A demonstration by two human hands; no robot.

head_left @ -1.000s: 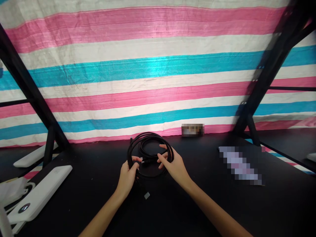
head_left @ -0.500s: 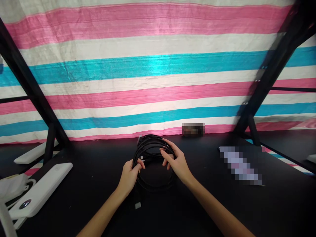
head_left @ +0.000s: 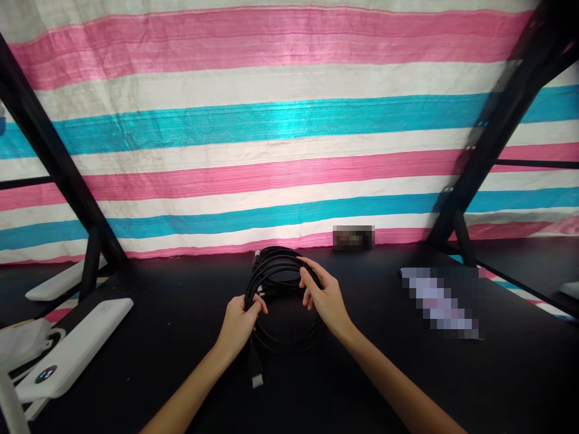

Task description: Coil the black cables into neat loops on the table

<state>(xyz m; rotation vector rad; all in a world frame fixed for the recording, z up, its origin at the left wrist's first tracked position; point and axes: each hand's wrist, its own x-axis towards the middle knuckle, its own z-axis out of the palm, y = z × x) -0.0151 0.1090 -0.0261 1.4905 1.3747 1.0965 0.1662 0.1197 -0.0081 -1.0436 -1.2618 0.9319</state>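
Observation:
Between my hands is a black cable (head_left: 283, 346) wound into a round coil. My left hand (head_left: 242, 316) closes on the coil's left side, thumb and fingers pinching the strands. On the right side, my right hand (head_left: 323, 295) has its fingers curled around the loops. One cable end with a silvery plug (head_left: 257, 380) hangs below my left hand, toward me. Just behind the held loops lies more coiled black cable (head_left: 275, 252) with a pale connector (head_left: 256, 256) at its upper left; whether it is a separate cable I cannot tell.
On the left of the black table (head_left: 181, 374) lies a white oblong device (head_left: 81, 349) with a dark round display, beside other white items (head_left: 27, 346). Blurred objects lie at the right (head_left: 438, 301) and back (head_left: 353, 237). Black posts flank a striped sheet (head_left: 289, 120).
The coil has shifted very slightly to the right with my hands. The dangling plug has swung a little right and downward. My right fingers have closed a bit more around the loops.

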